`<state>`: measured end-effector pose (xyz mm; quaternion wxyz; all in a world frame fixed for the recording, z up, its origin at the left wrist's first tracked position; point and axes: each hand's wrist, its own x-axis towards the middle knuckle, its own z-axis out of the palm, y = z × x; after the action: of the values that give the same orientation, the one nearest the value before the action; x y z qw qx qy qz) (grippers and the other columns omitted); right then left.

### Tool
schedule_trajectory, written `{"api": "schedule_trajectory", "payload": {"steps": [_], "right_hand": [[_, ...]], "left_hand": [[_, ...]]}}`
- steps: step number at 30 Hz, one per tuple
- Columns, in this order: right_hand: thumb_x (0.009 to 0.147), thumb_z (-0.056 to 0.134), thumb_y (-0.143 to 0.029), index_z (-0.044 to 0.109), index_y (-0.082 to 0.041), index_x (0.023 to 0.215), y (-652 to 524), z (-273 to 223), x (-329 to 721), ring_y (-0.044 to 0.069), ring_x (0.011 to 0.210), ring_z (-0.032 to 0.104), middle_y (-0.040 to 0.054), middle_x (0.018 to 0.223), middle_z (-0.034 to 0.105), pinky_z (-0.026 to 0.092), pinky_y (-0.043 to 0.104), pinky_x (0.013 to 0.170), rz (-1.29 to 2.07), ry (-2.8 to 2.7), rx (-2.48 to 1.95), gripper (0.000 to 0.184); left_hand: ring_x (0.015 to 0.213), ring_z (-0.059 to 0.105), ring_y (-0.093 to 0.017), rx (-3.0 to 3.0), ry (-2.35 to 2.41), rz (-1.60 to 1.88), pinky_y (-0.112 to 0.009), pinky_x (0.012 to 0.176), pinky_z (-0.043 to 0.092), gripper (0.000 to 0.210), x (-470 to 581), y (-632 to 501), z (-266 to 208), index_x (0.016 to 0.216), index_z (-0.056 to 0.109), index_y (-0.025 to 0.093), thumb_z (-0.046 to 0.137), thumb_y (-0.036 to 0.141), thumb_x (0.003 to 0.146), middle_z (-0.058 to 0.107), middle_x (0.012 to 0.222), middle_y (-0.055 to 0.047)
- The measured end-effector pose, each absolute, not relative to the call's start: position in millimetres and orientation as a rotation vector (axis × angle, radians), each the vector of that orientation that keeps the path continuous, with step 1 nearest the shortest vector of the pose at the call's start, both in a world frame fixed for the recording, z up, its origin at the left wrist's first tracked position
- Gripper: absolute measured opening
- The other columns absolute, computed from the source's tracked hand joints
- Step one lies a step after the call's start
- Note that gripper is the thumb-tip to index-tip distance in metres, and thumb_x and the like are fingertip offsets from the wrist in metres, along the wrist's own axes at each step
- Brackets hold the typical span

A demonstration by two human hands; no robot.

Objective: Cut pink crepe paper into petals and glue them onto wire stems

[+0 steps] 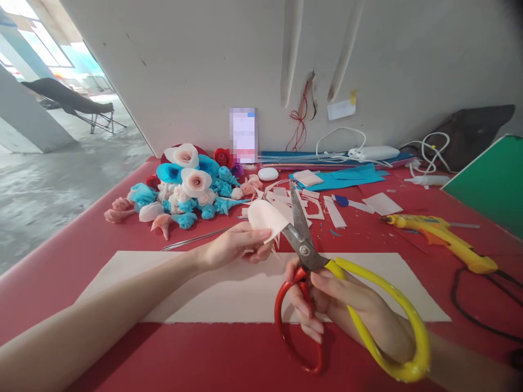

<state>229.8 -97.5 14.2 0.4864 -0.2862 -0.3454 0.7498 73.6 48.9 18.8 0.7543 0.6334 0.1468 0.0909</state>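
Note:
My left hand point(239, 242) pinches a small pale pink paper petal point(265, 218) with a rounded far end. In my right hand point(347, 305) is a pair of scissors point(304, 250) with one red and one yellow handle. Their blades stand apart, and the lower blade meets the petal's right edge, partly behind the paper. Beneath both hands lies a long sheet of pale pink paper point(183, 299) on the red table. Behind the blades are several cut paper scraps point(335, 212).
Paper flowers point(196, 182) in blue, white, pink and red are heaped at back left. A yellow glue gun point(437, 231) with a black cord lies on the right, near a green board point(490, 185). Thin wires point(196, 239) rest left of centre. A phone point(244, 135) leans against the wall.

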Motion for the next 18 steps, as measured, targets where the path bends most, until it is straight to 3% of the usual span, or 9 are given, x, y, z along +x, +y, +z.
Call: {"api": "schedule_trajectory", "payload": {"steps": [8,18], "right_hand": [[0.090,0.044,-0.033,0.054,-0.021,0.096,-99.7,15.0,226.3,0.007,0.049,0.042,-0.0022,0.065,0.049,0.037,0.020,0.049,1.750,-0.859,-0.852,0.016],[0.088,0.047,-0.040,0.052,-0.019,0.087,-102.7,18.8,223.6,0.004,0.039,0.037,-0.0058,0.053,0.045,0.027,0.014,0.036,1.719,-0.819,-0.976,0.021]], "left_hand": [[0.048,0.033,-0.010,1.437,0.327,0.189,-0.028,0.051,0.023,0.039,72.0,52.5,21.2,0.054,0.044,0.016,0.045,0.041,0.084,0.041,0.049,0.002],[0.045,0.034,-0.010,1.450,0.331,0.239,-0.029,0.051,0.025,0.039,71.1,53.3,24.4,0.050,0.042,0.017,0.047,0.039,0.082,0.040,0.046,0.002]]}}
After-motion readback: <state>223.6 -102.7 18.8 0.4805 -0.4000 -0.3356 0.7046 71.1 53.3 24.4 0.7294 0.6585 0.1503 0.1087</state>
